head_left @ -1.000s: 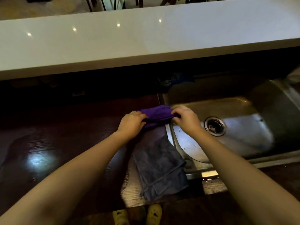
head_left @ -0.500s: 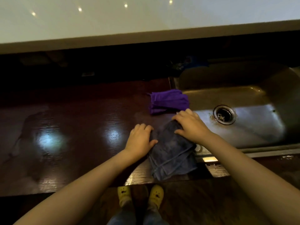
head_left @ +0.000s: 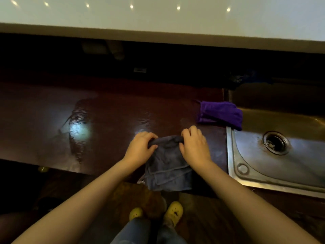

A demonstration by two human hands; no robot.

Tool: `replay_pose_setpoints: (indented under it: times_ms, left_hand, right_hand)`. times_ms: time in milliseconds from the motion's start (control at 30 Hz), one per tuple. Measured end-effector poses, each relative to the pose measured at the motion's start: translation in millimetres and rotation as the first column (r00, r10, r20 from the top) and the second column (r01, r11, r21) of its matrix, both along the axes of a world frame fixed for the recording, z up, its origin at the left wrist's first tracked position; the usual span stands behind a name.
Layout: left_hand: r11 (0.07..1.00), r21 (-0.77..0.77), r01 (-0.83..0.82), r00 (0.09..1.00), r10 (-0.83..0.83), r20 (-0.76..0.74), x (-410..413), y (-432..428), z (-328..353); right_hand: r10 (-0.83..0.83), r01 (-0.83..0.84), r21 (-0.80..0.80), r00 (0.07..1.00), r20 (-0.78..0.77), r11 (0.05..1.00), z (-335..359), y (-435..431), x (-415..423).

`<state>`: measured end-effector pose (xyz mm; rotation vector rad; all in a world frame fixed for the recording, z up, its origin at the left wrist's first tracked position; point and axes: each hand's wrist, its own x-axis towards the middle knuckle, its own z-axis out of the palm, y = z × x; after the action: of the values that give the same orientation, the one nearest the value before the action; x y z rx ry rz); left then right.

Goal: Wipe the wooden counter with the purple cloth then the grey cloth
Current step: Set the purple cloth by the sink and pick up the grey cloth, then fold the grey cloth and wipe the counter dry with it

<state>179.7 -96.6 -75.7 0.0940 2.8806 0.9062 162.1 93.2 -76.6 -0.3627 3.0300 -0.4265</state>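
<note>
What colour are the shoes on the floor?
Yellow: the rubber clog shoes show best in the head view, below the counter edge.

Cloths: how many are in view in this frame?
2. The grey cloth lies at the wooden counter's front edge, gripped by the left hand and right hand. The purple cloth rests folded beside the sink. Dark areas behind could hide more.

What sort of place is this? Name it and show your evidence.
Probably a home kitchen: a steel sink with a drain set into a wooden counter, under a raised white ledge.
</note>
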Motion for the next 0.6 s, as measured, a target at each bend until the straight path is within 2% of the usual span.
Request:
replay_pose_setpoints:
  times_ms: [67, 100, 167, 233, 367, 500, 600]
  left_hand:
    - [0.999, -0.04, 0.03, 0.997, -0.033, -0.066, -4.1, -18.2, -6.2]
    - [0.997, -0.068, 0.029, 0.994, -0.036, -0.105, -5.9, -29.7, -10.1]
    - [0.989, -0.15, 0.001, 0.987, -0.025, -0.161, -7.6, -57.7, -19.1]
    - [0.958, -0.287, -0.029, 0.988, -0.017, -0.156, -8.0, -88.0, -27.2]
    - [0.882, -0.469, -0.034, 0.995, -0.017, -0.103, -8.1, -138.5, -40.5]
    - [0.878, -0.476, -0.048, 0.996, 0.006, -0.089, -5.2, -152.2, -51.3]
    - [0.884, -0.466, -0.047, 0.994, -0.004, -0.109, -4.1, -152.9, -55.4]
  right_hand:
    - [-0.01, 0.015, 0.042, 0.992, -0.126, 0.999, -3.1, -17.7, 12.6]
    - [0.056, -0.054, 0.02, 0.986, -0.16, 0.998, -6.7, -26.0, 20.9]
    - [0.265, -0.263, 0.034, 0.951, -0.156, 0.964, -21.4, -38.6, 39.0]
    - [0.355, -0.348, 0.104, 0.932, -0.069, 0.932, -35.1, -42.8, 49.2]
    - [0.262, -0.257, 0.142, 0.965, -0.014, 0.956, -44.7, -49.5, 60.1]
    - [0.157, -0.153, 0.133, 0.988, -0.015, 0.979, -46.7, -60.6, 71.6]
    - [0.14, -0.135, 0.138, 0.99, -0.024, 0.981, -47.3, -61.2, 67.0]
